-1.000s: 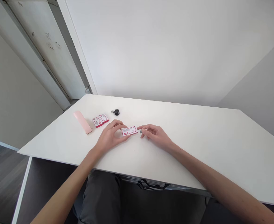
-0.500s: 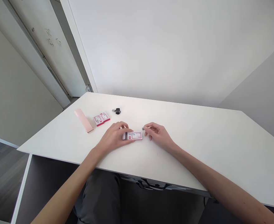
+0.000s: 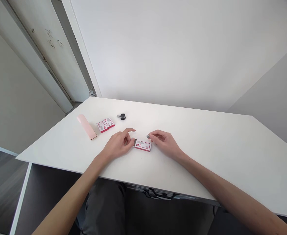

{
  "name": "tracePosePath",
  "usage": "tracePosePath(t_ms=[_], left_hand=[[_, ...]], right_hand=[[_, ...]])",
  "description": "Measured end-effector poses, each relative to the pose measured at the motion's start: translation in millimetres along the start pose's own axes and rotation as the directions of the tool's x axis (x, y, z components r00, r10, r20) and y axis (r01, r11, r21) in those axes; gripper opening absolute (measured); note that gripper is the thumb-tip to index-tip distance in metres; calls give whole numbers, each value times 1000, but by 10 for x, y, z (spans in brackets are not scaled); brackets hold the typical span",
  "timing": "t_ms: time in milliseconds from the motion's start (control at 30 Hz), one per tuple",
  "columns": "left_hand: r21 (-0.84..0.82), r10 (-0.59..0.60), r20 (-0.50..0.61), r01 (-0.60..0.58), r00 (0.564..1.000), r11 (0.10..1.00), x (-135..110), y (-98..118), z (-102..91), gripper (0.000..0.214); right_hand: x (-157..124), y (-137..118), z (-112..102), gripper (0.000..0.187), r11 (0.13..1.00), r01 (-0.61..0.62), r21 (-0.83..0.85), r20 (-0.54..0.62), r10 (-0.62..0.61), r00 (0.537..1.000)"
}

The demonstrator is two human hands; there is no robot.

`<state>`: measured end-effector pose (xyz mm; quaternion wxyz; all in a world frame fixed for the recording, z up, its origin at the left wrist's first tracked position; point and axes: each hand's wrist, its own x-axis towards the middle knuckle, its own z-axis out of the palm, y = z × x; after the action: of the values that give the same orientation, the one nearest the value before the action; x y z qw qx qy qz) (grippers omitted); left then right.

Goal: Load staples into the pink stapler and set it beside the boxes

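Note:
A small white-and-red box [image 3: 143,145], which looks like a staple box, lies on the desk in front of me. Its left end, showing dark grey, is between the curled fingers and thumb of my left hand [image 3: 117,143]; that hand's index finger stretches out above. Just over the box's upper right corner, my right hand [image 3: 164,142] pinches a small grey metallic strip of staples [image 3: 148,136] between thumb and fingertips. Part of the strip is hidden by the fingers.
Two similar white-and-red boxes [image 3: 105,125] lie side by side at the left. Beyond them is a small black-and-metal staple remover [image 3: 121,116]. A pink stapler [image 3: 86,126] rests farther left on the white desk [image 3: 202,147], whose back edge meets the wall.
The box has shifted slightly right and toward me and turned a little. My left hand has loosened from around it to its left end. The right hand's strip moved slightly left.

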<state>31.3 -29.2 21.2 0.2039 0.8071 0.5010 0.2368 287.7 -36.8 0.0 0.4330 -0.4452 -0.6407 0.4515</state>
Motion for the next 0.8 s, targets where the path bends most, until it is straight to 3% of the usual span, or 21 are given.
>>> tracePosePath(t_ms=[167,500,633,800], left_hand=[[-96,0,35,4,999,995,41,90,60,38],[-191,41,85,-24,996,981,66,217,144,39],[-181,48,75,-34,996,983,66,197,147,39],[-167,37,66,-25,997,986,65,212,145,36]], right_hand=[[-25,-28,31,22,989,125,-74,26,-123,992],[-36,54,38,17,938,264,-225,146,-235,961],[-44,79,43,22,916,266,-299,157,-228,961],[-39,20,32,19,944,224,-240,80,-211,974]])
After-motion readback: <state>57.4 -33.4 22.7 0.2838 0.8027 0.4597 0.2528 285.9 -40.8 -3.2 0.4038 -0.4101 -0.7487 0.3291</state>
